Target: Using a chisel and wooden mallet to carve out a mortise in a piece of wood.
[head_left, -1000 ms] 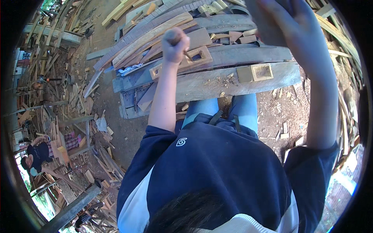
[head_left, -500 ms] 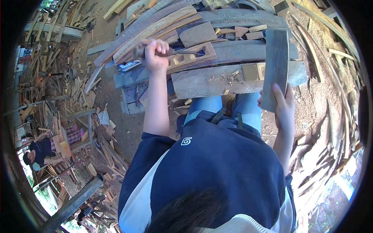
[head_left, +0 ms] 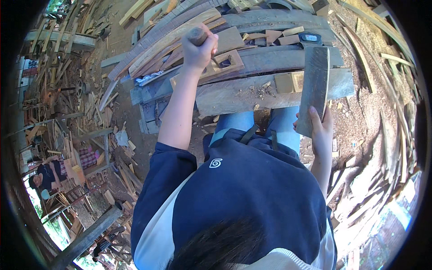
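Observation:
My left hand (head_left: 198, 56) is closed around the round wooden handle of a chisel (head_left: 196, 36), whose butt end points up. The blade is hidden beneath the fist. Right below and beside that hand lies a light wooden piece with square holes (head_left: 238, 67) cut in it, partly covered by my wrist. My right hand (head_left: 320, 128) grips the near end of a thick, grey, rectangular wooden board (head_left: 315, 76), raised over the right end of the bench plank (head_left: 225, 101). A short block with a hollow (head_left: 284, 83) rests on this plank by the board, near some chips (head_left: 261, 91).
Long curved planks (head_left: 175, 40) lie stacked beyond my hands. A dark object with a pale oval (head_left: 310, 38) sits at the far right of the bench. Scrap wood (head_left: 387, 139) covers the ground at right. Another person (head_left: 47, 173) sits far left among timber.
My left hand has moved right and slightly away, turning the chisel from lying sideways to butt end up. The right hand's board has shifted slightly left and nearer, uncovering the dark object.

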`<state>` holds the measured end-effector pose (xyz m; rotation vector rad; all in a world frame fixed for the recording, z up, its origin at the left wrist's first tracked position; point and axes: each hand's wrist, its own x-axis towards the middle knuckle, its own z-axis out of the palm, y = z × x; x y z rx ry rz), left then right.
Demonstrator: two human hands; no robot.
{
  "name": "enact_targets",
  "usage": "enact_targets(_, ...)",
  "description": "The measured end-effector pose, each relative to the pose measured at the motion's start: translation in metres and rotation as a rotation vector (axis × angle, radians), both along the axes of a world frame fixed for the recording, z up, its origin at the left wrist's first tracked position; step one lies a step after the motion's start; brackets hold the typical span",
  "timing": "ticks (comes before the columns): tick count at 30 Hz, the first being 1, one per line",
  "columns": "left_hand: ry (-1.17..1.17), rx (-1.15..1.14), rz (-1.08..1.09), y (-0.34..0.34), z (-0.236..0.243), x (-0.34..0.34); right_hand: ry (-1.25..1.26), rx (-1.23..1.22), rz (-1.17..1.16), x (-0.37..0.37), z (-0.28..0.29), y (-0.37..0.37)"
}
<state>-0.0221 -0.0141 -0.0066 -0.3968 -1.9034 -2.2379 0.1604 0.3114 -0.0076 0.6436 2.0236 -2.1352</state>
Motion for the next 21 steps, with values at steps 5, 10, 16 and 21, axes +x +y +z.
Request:
enact_targets(5, 0.042, -0.222, 0.043, 0.015, -0.013, -0.008, 0.105, 0.233, 0.123, -0.038, 0.042, -0.029)
enact_targets(10, 0.122, -0.347, 0.061, 0.027, -0.017, -0.013, 0.773, 0.416, 0.229, -0.096, 0.124, -0.045)
enact_targets(16, 0.102, -0.521, 0.138, 0.040, -0.020, -0.017, 0.769, 0.874, 0.440, -0.123, 0.163, -0.102)
enact_targets(21, 0.023, -0.264, 0.095, 0.028, -0.021, -0.023, 0.490, 0.881, 0.740, -0.131, 0.186, -0.094)
